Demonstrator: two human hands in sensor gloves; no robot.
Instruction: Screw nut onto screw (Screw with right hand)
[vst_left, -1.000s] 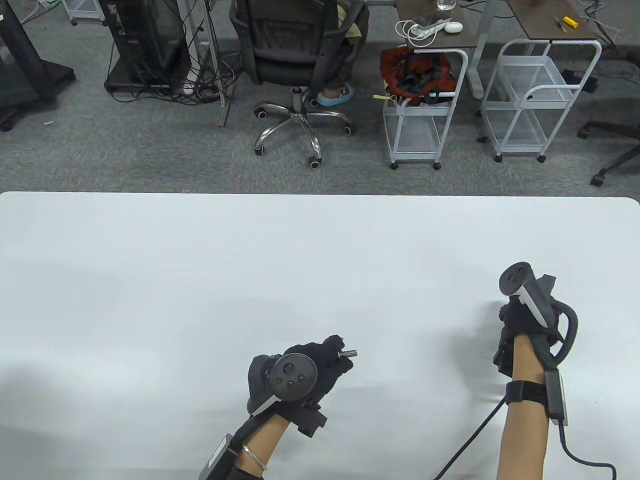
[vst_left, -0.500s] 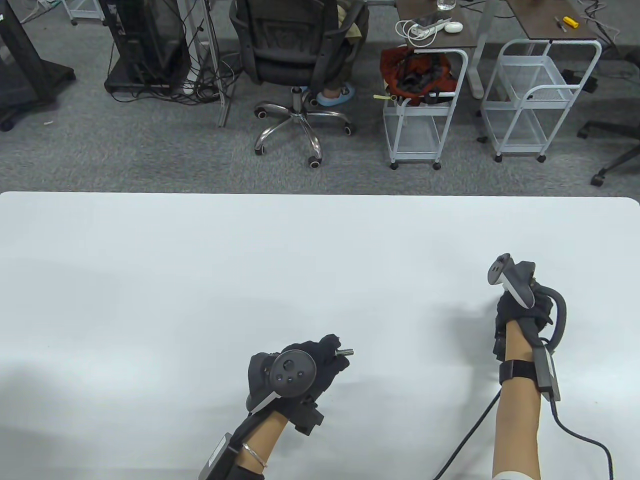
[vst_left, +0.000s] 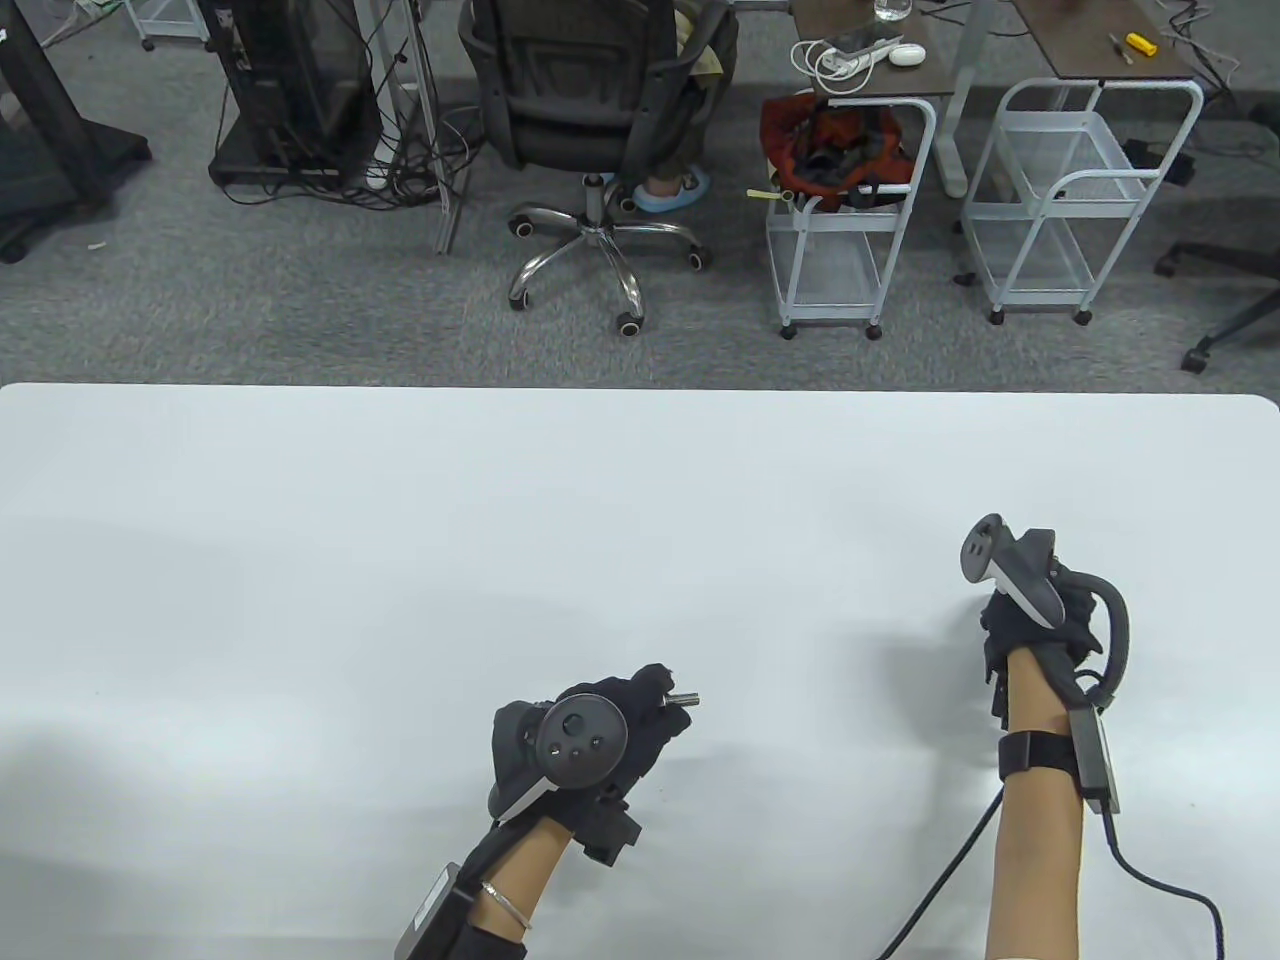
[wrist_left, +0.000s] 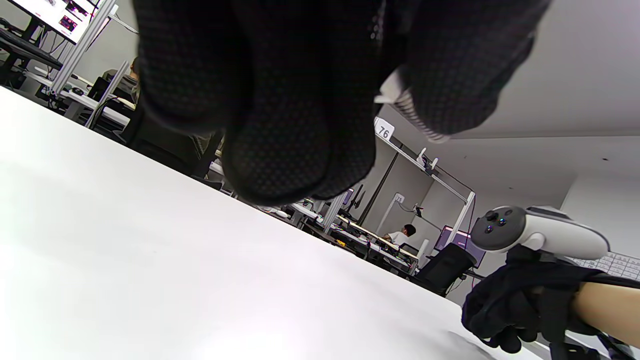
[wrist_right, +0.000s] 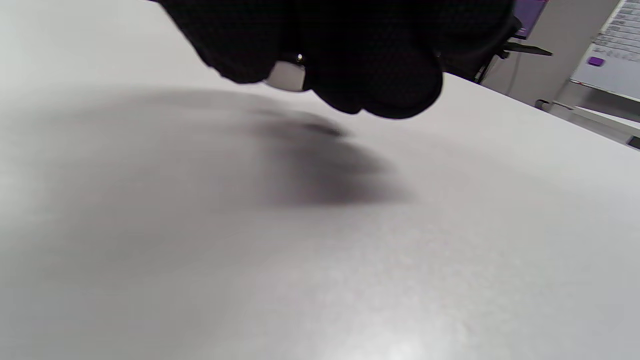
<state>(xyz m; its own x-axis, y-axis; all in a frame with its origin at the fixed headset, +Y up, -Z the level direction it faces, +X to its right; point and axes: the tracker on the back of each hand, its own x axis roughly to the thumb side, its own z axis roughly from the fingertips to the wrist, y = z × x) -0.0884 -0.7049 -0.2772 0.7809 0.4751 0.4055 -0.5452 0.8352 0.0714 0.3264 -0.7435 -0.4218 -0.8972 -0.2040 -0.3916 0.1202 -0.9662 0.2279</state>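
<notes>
My left hand (vst_left: 655, 700) grips a small metal screw (vst_left: 683, 699) above the white table (vst_left: 400, 550), with the shaft pointing right out of the fingers. The screw's threaded part shows between the gloved fingers in the left wrist view (wrist_left: 407, 107). My right hand (vst_left: 1012, 625) is curled at the table's right, well apart from the screw. In the right wrist view its fingertips (wrist_right: 380, 85) pinch a small silvery nut (wrist_right: 286, 78) just above the table. The right hand also shows in the left wrist view (wrist_left: 520, 300).
The table's far edge (vst_left: 640, 390) runs across the middle of the table view. Beyond it stand an office chair (vst_left: 600, 120) and two white wire carts (vst_left: 850, 210) on the grey floor. A cable (vst_left: 1150, 885) trails from my right wrist.
My right hand has moved left and a little away from me, and its tracker has tilted over. My left hand with the screw has shifted slightly left.
</notes>
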